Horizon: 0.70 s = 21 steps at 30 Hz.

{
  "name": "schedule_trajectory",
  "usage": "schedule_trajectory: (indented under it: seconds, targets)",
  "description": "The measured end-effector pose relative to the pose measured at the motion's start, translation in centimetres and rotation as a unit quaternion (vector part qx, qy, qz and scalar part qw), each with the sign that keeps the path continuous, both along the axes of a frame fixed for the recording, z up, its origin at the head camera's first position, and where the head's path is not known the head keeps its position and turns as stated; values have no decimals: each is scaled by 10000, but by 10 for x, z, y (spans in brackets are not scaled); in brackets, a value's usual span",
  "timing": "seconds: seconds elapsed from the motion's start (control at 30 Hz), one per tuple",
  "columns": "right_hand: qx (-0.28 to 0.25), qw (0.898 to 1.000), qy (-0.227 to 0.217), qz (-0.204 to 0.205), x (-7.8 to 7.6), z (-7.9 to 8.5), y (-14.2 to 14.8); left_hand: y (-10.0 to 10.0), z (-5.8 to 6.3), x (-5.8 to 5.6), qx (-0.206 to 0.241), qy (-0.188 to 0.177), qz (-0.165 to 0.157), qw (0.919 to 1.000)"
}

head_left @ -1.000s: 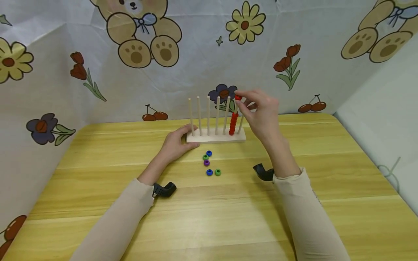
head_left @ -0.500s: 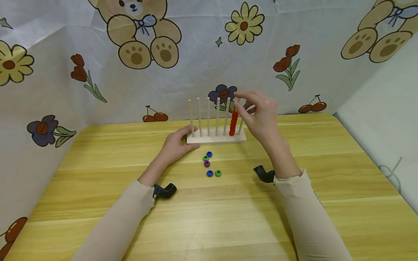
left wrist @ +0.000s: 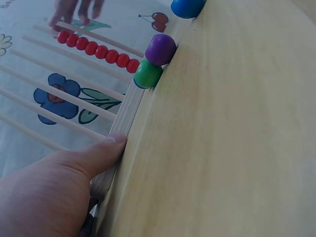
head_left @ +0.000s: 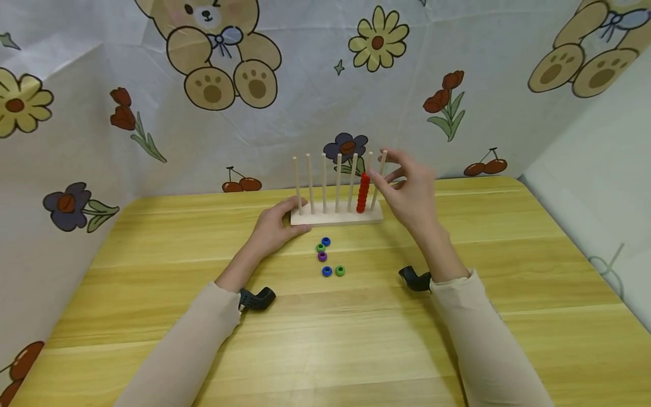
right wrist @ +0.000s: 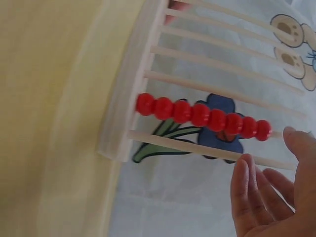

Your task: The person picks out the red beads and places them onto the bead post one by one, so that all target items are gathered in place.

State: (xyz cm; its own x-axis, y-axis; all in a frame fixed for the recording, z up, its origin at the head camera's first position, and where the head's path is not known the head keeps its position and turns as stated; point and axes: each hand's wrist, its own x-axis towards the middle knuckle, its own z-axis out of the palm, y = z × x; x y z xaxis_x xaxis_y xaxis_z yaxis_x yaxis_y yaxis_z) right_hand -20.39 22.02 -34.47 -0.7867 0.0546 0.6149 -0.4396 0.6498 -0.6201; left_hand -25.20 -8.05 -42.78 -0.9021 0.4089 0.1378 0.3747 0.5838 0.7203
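A wooden peg rack (head_left: 330, 218) with several upright pegs stands on the table. Red beads (head_left: 363, 193) fill much of its second peg from the right, stacked in one column (right wrist: 200, 115). My left hand (head_left: 274, 222) grips the rack's left end, the thumb (left wrist: 106, 150) along the front of the base. Beside the rightmost pegs, my right hand (head_left: 414, 189) has its fingers parted with nothing between them. In the right wrist view its thumb is near the top of the beaded peg, and its fingertips (right wrist: 242, 165) are at the outermost peg.
In front of the rack lie loose beads: blue (head_left: 326, 241), green (head_left: 320, 247) and purple (head_left: 322, 256) close together, another blue (head_left: 327, 271) and green (head_left: 340, 271) nearer. A printed cloth (head_left: 305, 113) hangs behind the table. Black wrist devices (head_left: 257, 298) show at both cuffs.
My right hand let go of a red bead, which slid down onto the red column. The hand then moved slightly down and right, its fingers spreading. My left hand stayed put.
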Motion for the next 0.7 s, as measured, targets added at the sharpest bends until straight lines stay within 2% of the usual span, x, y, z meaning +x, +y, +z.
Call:
schedule_trajectory:
  seconds: [0.17,0.3,0.47,0.7]
  targets:
    - [133,9957,-918,17,5,-24,9,-1,-1,-1,-34,-11,-18,10000]
    - [63,9907,-1341,243,11,-36,19,0,0,-1,-6,17,-34,10000]
    - [223,9840,-1742,289,18,-37,29,1,1,-3,-38,19,-12,10000]
    - [912,9722,-2157,-2,27,-36,40,0,0,-1,-28,-30,22,10000]
